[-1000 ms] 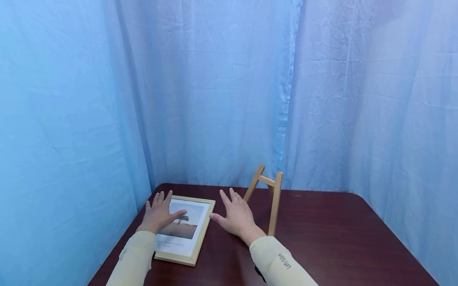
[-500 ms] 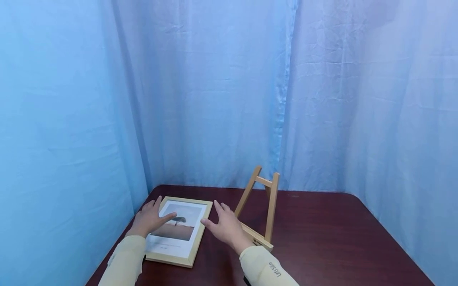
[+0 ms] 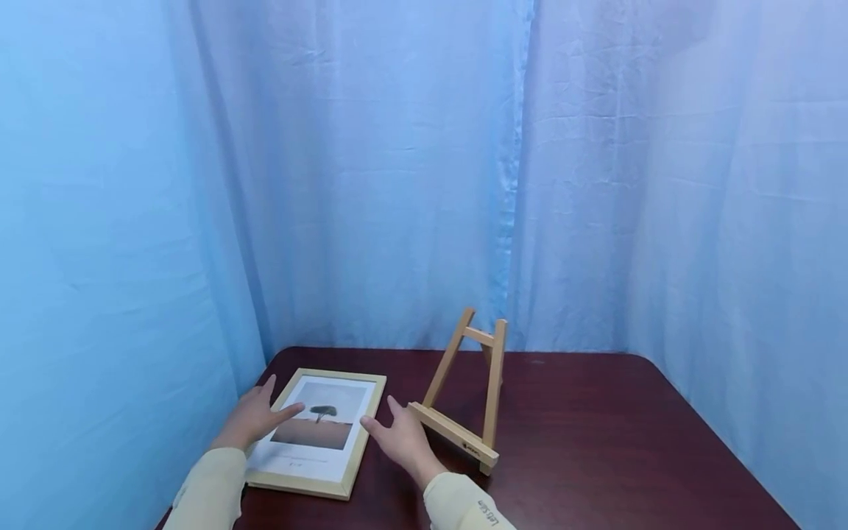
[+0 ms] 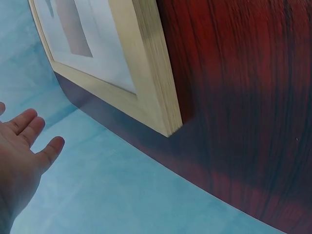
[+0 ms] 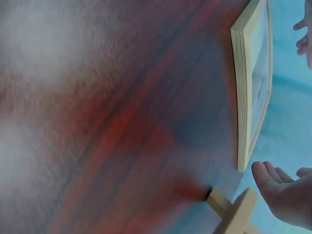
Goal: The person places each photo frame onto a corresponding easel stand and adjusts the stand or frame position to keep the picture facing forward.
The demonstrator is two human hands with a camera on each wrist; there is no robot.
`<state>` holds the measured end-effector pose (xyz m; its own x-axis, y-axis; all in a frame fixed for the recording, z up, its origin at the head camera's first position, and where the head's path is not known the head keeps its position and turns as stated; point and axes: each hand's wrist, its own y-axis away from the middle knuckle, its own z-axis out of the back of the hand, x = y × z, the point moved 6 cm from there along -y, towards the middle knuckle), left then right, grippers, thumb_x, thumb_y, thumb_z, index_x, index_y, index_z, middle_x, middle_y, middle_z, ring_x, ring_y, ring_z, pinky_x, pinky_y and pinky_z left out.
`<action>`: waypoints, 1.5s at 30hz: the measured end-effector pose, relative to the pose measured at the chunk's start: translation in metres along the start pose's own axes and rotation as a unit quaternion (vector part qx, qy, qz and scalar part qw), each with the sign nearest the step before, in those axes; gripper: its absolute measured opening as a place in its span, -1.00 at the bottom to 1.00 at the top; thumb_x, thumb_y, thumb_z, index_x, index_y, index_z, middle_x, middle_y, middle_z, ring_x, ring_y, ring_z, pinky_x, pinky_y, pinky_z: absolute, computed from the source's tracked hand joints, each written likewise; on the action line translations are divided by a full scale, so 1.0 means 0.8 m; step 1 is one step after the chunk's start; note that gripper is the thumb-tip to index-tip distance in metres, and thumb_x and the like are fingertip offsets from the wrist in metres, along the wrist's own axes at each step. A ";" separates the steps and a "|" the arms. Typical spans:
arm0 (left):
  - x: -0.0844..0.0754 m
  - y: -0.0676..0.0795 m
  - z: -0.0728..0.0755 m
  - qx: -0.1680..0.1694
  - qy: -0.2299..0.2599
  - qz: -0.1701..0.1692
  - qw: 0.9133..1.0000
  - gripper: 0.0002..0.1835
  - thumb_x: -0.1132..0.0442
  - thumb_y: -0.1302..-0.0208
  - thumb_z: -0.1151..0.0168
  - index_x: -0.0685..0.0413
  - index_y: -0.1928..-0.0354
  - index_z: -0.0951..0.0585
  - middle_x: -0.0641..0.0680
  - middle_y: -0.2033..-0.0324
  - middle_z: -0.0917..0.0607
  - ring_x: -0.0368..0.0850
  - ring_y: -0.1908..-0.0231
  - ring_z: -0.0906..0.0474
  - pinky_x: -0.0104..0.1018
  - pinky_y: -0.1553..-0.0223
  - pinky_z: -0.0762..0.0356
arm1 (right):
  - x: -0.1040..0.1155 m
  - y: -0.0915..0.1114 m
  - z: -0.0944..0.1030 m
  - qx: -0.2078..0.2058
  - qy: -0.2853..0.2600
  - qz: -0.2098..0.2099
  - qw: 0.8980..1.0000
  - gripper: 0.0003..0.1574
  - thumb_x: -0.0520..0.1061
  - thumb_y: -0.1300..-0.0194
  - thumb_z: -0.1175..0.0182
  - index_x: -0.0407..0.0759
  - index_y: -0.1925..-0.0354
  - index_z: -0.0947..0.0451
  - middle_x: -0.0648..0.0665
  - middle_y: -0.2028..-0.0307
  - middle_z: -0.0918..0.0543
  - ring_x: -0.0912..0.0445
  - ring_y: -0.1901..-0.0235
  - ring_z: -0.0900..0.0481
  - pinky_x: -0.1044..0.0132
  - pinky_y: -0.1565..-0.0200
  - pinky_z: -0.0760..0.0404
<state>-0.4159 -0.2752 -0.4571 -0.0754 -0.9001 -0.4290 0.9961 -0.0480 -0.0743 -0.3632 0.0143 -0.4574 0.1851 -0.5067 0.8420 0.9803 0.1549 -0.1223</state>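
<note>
A picture frame (image 3: 311, 436) of pale wood, showing a single tree, lies flat on the dark red table. My left hand (image 3: 246, 418) is at its left edge, fingers spread, the thumb over the picture. In the left wrist view, a gap shows between that hand (image 4: 22, 165) and the frame (image 4: 158, 92). Off the right edge is my right hand (image 3: 403, 442), thumb held apart from the fingers and grasping nothing. A small wooden easel (image 3: 493, 397) stands just right of it. The right wrist view has the right hand (image 5: 287, 201) between frame (image 5: 241, 97) and easel (image 5: 240, 212).
The tabletop (image 3: 596, 442) stretches away to the right of the easel. Pale blue curtains (image 3: 397, 184) hang behind the table and along both sides.
Both hands have come down and nearer the person, to either side of the picture frame. The easel's lower ledge has come into sight. The head view has turned slightly right.
</note>
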 end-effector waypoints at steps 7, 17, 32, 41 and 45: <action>0.020 0.001 -0.001 0.007 0.009 -0.008 1.000 0.23 -0.40 -0.24 -0.14 0.55 -0.46 0.06 0.67 -0.32 -0.13 0.59 -0.31 -0.08 0.38 -0.24 -0.18 | -0.011 0.002 -0.016 -0.006 -0.023 -0.031 0.999 0.04 0.31 -0.31 -0.23 -0.38 -0.41 -0.26 -0.44 -0.29 -0.42 -0.30 -0.30 -0.35 -0.20 -0.23 -0.37; 0.037 0.001 -0.006 0.040 0.035 0.013 0.999 0.23 -0.37 -0.23 -0.18 0.59 -0.44 0.07 0.68 -0.32 -0.11 0.60 -0.31 -0.07 0.39 -0.24 -0.17 | -0.021 0.011 -0.030 -0.026 -0.037 -0.048 0.998 -0.04 0.20 -0.28 -0.31 -0.46 -0.34 -0.33 -0.48 -0.13 -0.54 -0.30 -0.16 -0.49 -0.17 -0.15 -0.46; 0.058 0.005 -0.017 0.072 0.073 0.048 0.994 0.27 -0.36 -0.15 -0.29 0.61 -0.42 0.03 0.67 -0.27 -0.22 0.59 -0.26 -0.20 0.36 -0.18 -0.28 | -0.031 0.020 -0.046 -0.030 -0.075 -0.064 0.995 -0.10 0.09 -0.26 -0.36 -0.50 -0.29 -0.36 -0.52 -0.05 -0.56 -0.33 -0.11 -0.52 -0.19 -0.09 -0.50; 0.069 0.008 -0.026 0.077 0.078 0.063 0.992 0.28 -0.34 -0.12 -0.34 0.62 -0.41 0.03 0.69 -0.20 -0.29 0.60 -0.21 -0.24 0.37 -0.15 -0.32 | -0.031 0.024 -0.053 -0.047 -0.086 -0.069 0.993 -0.13 0.06 -0.23 -0.39 -0.52 -0.25 -0.39 -0.50 -0.01 -0.59 -0.32 -0.06 -0.55 -0.17 -0.06 -0.52; 0.074 0.008 -0.029 0.075 0.084 0.071 0.991 0.30 -0.33 -0.10 -0.36 0.62 -0.41 0.03 0.69 -0.14 -0.33 0.58 -0.15 -0.29 0.36 -0.10 -0.37 | -0.032 0.024 -0.056 -0.053 -0.090 -0.071 0.992 -0.13 0.05 -0.21 -0.41 -0.52 -0.24 -0.40 -0.48 0.00 -0.60 -0.29 -0.06 -0.56 -0.16 -0.06 -0.53</action>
<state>-0.4152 -0.3185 -0.5035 0.0728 -0.8178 -0.5708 0.9918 -0.0010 0.1278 -0.3458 -0.0080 -0.5050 0.0394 -0.3560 0.9336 0.9991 -0.0011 -0.0426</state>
